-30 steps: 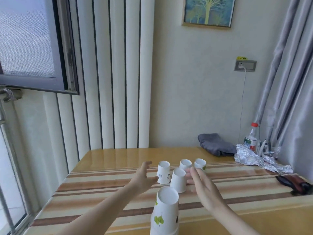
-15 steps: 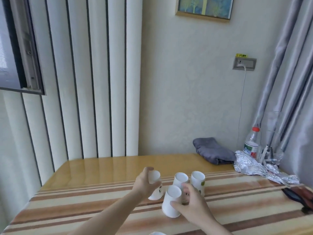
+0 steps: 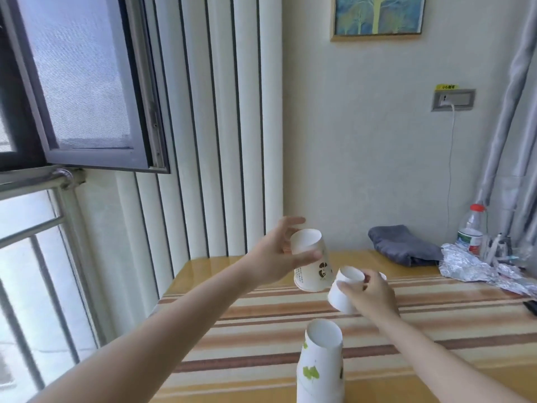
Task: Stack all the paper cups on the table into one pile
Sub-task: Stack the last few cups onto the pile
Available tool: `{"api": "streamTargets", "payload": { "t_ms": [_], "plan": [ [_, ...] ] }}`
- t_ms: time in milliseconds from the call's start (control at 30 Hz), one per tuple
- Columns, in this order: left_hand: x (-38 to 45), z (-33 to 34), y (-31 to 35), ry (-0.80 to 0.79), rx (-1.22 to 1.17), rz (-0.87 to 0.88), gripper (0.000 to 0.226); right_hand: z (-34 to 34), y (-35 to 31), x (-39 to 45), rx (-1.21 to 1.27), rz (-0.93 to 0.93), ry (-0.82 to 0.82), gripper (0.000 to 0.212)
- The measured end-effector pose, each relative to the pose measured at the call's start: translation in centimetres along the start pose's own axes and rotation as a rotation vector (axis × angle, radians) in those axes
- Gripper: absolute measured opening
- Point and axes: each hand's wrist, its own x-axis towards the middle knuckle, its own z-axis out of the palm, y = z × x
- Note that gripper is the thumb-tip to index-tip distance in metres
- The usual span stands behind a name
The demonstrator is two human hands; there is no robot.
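The striped tabletop [image 3: 261, 324] now carries fewer loose cups than it did a second ago. Then, four upside-down paper cups stood in a cluster at its middle, with my hands open on either side of them. Now two of those are off the wood and in my grip, which I judge to be the useful change: both hands are loaded for the trip back to the pile.

The pile [image 3: 321, 365] itself stands nearest me, at the bottom edge of the view. It is a nest of inverted cups with green leaf prints, well apart from my hands and untouched.

My left hand [image 3: 276, 258] has risen clear of the tabletop. Its fingers [image 3: 293, 221] are wrapped around the left-hand cup [image 3: 312, 261], held bottom-up and slightly tilted, thumb across the front and the rest curled behind. A dark printed mark shows low on the cup's wall.

My right hand [image 3: 369, 292] sits lower, fingers closed around the plain white cup [image 3: 345, 289], also bottom-up and tipped toward the left. I cannot tell whether its rim has fully left the wood.

Just behind my right hand a sliver of another cup [image 3: 383, 276] shows. The fourth one is hidden from me, probably by my hand.

What remains, as I judge it, is to drop these two over the pile, then fetch what is left at the middle.
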Motion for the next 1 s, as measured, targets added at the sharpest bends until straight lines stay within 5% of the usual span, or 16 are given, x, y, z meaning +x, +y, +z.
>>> {"api": "streamTargets", "payload": {
  "t_ms": [367, 800, 1000],
  "plan": [
    [-7.4, 4.6, 0.5, -0.175, 0.027, -0.099, 0.079, -10.5, -9.7, -8.0, 0.154, -0.224, 0.048, 0.053],
    [-10.8, 5.1, -6.4, -0.199, -0.033, -0.261, 0.107, -6.3, -7.6, -11.9, 0.014, -0.309, -0.245, 0.054],
    [-9.2, 1.0, -8.6, -0.094, 0.049, -0.289, 0.076, -4.2, -4.7, -12.8, -0.125, -0.271, -0.448, 0.055]
  ]
}}
